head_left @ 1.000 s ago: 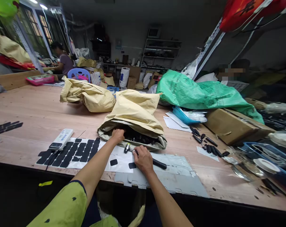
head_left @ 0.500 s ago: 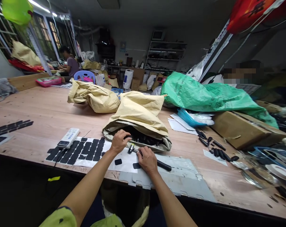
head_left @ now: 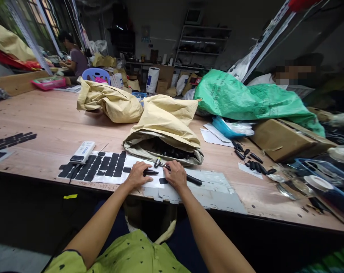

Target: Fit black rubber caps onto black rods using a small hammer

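My left hand point(head_left: 138, 174) is closed on a small black part point(head_left: 151, 172), low over the white sheet point(head_left: 157, 182). My right hand point(head_left: 175, 173) wraps round the shaft of a small hammer, whose head point(head_left: 157, 163) points left and whose black handle point(head_left: 194, 179) sticks out to the right. A black square patch point(head_left: 163, 181) lies between the hands. Just behind them, the beige sack point(head_left: 168, 113) gapes open with dark pieces inside. Rows of black patches point(head_left: 103, 165) cover the sheet on the left.
A white handheld device point(head_left: 82, 152) sits left of the patches. Another beige sack point(head_left: 112, 99) and a green sack point(head_left: 240, 96) lie at the back. A cardboard box point(head_left: 285, 140) and loose black parts point(head_left: 253, 165) are on the right. A person sits far left.
My left hand has come away from the sack's mouth toward the table's front edge with a black part in it. My right hand stays at the hammer. The view has tilted down.
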`<move>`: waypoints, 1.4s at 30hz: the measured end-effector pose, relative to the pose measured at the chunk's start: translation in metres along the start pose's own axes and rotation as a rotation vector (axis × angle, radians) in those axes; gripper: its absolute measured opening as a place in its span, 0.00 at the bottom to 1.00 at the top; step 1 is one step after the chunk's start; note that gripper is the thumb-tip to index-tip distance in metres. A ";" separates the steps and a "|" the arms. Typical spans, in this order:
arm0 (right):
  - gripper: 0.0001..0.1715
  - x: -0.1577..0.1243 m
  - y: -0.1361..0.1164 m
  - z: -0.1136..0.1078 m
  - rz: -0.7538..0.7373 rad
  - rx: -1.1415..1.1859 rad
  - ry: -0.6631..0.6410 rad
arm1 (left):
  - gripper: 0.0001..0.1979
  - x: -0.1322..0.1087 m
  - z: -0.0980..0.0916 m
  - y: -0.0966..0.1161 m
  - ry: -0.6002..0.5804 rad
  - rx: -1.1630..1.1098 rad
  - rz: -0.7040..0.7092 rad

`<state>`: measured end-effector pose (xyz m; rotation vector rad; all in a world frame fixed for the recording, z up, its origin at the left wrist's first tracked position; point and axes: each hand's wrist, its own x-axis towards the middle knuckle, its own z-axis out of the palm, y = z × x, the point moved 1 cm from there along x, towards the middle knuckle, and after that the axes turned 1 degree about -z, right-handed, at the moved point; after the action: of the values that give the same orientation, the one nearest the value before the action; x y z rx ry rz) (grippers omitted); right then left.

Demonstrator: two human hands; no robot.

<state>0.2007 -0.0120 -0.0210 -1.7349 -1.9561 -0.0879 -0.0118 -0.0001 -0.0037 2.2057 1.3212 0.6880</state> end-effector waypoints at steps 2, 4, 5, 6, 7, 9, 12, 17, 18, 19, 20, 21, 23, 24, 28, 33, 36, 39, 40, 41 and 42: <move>0.07 0.000 0.001 0.001 -0.003 -0.002 0.000 | 0.16 0.000 -0.002 -0.003 0.006 -0.027 -0.047; 0.08 0.000 0.002 0.001 -0.008 -0.004 -0.002 | 0.12 0.000 -0.002 -0.004 0.004 -0.043 -0.068; 0.08 0.000 0.003 0.002 -0.012 -0.005 -0.006 | 0.10 0.001 -0.001 -0.004 -0.001 -0.045 -0.070; 0.08 0.001 0.005 0.001 -0.018 -0.002 -0.014 | 0.10 0.001 -0.001 -0.004 -0.009 -0.045 -0.072; 0.08 0.001 0.006 0.001 -0.027 0.004 -0.025 | 0.09 0.002 -0.001 -0.004 -0.019 -0.046 -0.073; 0.09 0.002 0.006 -0.002 -0.040 0.027 -0.043 | 0.09 0.002 -0.002 -0.003 -0.037 -0.054 -0.080; 0.12 -0.002 0.001 -0.013 -0.024 0.089 -0.030 | 0.13 0.002 -0.003 -0.002 -0.041 -0.104 -0.108; 0.15 -0.015 -0.025 -0.031 -0.004 0.246 -0.014 | 0.22 0.002 -0.005 -0.002 -0.032 -0.175 -0.160; 0.15 -0.017 -0.031 -0.033 -0.015 0.266 -0.030 | 0.23 0.002 -0.005 -0.002 -0.033 -0.176 -0.162; 0.15 -0.019 -0.036 -0.034 -0.027 0.281 -0.046 | 0.22 0.002 -0.005 -0.002 -0.032 -0.177 -0.165; 0.15 -0.021 -0.040 -0.035 -0.037 0.291 -0.056 | 0.22 0.002 -0.005 -0.001 -0.031 -0.179 -0.171; 0.16 -0.023 -0.044 -0.035 -0.045 0.295 -0.058 | 0.22 0.002 -0.004 -0.001 -0.028 -0.183 -0.178; 0.18 -0.027 -0.049 -0.034 -0.058 0.282 -0.050 | 0.23 0.001 -0.004 0.000 -0.021 -0.191 -0.190; 0.18 -0.029 -0.050 -0.033 -0.065 0.262 -0.049 | 0.23 0.001 -0.004 0.000 -0.016 -0.194 -0.194; 0.18 -0.035 -0.052 -0.031 -0.091 0.152 -0.065 | 0.24 0.000 -0.005 0.001 -0.001 -0.191 -0.196; 0.18 -0.035 -0.049 -0.040 -0.062 0.166 0.015 | 0.21 0.001 -0.004 0.000 -0.011 -0.177 -0.183; 0.18 -0.038 -0.044 -0.042 -0.022 0.176 0.042 | 0.14 0.002 -0.002 -0.001 -0.026 -0.128 -0.150; 0.18 -0.043 -0.040 -0.039 -0.031 0.160 -0.007 | 0.10 0.003 0.000 -0.002 -0.029 -0.094 -0.139; 0.18 -0.044 -0.038 -0.038 -0.036 0.156 -0.025 | 0.10 0.003 0.000 -0.002 -0.025 -0.090 -0.141; 0.18 -0.044 -0.037 -0.038 -0.037 0.152 -0.034 | 0.10 0.003 0.000 -0.002 -0.023 -0.088 -0.143; 0.18 -0.043 -0.036 -0.037 -0.030 0.148 -0.033 | 0.10 0.003 0.000 -0.002 -0.024 -0.088 -0.141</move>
<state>0.1816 -0.0716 0.0035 -1.6212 -1.9605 0.0737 -0.0121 0.0035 -0.0041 2.0240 1.3919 0.6512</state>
